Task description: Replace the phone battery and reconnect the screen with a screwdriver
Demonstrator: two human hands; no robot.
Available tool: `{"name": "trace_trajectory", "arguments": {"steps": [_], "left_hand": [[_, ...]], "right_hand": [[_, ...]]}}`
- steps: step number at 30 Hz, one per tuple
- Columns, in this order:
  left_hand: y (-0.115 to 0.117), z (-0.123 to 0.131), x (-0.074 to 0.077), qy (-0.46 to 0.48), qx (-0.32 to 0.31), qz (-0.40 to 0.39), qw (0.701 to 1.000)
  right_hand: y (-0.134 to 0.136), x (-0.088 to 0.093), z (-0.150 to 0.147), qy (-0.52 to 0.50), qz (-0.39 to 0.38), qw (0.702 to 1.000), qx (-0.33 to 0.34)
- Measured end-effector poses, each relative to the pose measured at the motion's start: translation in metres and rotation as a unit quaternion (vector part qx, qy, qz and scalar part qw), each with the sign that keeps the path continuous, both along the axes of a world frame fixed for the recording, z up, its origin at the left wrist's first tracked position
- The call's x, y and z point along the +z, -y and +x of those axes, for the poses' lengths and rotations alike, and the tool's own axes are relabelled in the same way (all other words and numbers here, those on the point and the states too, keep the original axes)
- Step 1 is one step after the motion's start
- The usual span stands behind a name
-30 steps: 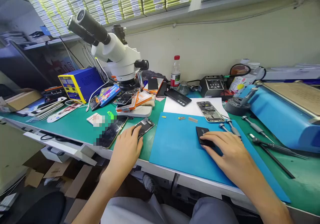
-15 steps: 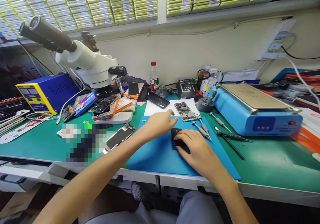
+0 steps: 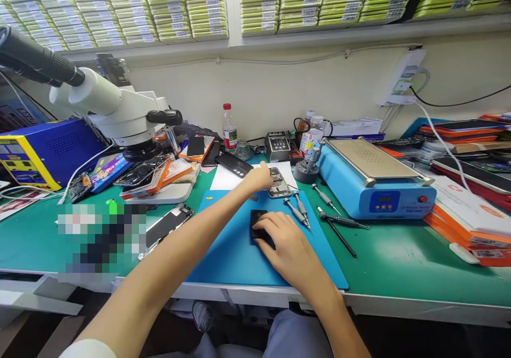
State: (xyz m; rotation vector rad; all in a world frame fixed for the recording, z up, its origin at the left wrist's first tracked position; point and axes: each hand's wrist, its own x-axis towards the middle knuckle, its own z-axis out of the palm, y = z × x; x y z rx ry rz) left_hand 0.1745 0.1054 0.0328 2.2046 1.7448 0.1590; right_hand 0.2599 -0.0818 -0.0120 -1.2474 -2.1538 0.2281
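Note:
My left hand (image 3: 260, 178) reaches across the blue mat (image 3: 235, 251) to the opened phone (image 3: 278, 183) lying on a white sheet of paper (image 3: 223, 178); its fingers curl onto the phone's left edge. My right hand (image 3: 288, 243) rests flat on the mat, its fingertips pressing on a small black rectangular part (image 3: 257, 223). Two screwdrivers (image 3: 297, 210) lie just right of the phone.
A white microscope (image 3: 107, 108) stands at the left with phones and orange boxes under it. A blue heating plate machine (image 3: 373, 180) sits at the right, tweezers (image 3: 339, 227) before it. A bottle (image 3: 229, 129) and small station (image 3: 277, 145) stand by the wall.
My left hand left the phone screen on the green mat, crossed to the right and now grips the opened phone. My right hand stayed on the black part. The view turned right.

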Motion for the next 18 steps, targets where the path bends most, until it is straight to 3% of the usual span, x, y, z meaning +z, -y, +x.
{"name": "trace_trajectory", "arguments": {"steps": [6,14,18], "left_hand": [[0.009,0.0,-0.002,0.022,0.017,0.019,0.999],[0.022,0.034,0.013,0.014,0.071,0.003,0.997],[0.021,0.042,0.019,0.037,0.053,-0.013,0.998]], "right_hand": [[0.0,-0.001,0.0,-0.001,0.001,1.0,0.0],[0.001,-0.001,0.001,-0.008,-0.011,1.0,-0.002],[0.001,0.0,0.0,-0.008,-0.008,1.0,-0.007]]}}
